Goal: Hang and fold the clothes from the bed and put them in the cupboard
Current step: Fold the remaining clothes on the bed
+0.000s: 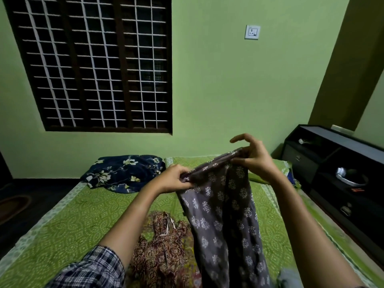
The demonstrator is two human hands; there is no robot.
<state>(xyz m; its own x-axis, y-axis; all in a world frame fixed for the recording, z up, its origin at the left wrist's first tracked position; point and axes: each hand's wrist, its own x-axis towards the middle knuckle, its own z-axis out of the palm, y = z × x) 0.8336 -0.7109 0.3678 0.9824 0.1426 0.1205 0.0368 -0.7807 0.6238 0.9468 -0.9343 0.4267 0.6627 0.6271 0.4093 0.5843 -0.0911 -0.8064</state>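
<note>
Closest to my view, a blue-and-white checked sleeve [89,271] covers the left upper arm at the bottom edge. Both arms reach forward over a bed with a green patterned sheet [68,225]. Between them hangs a grey cloth garment with a white flower print [224,215], lifted off the bed by its gathered top edge and trailing down toward me. The left grip [176,179] pinches the left end of that edge with curled fingers and thumb; the right grip [252,157] holds the other end higher up, thumb and lower fingers clamped on it, forefinger lifted free. Just left of the hanging cloth, a crumpled maroon-and-cream printed garment [160,252] lies on the sheet. At the head of the bed sits a dark navy floral blanket [124,173], and a black shelf unit [332,163] stands beside the bed on the right.
</note>
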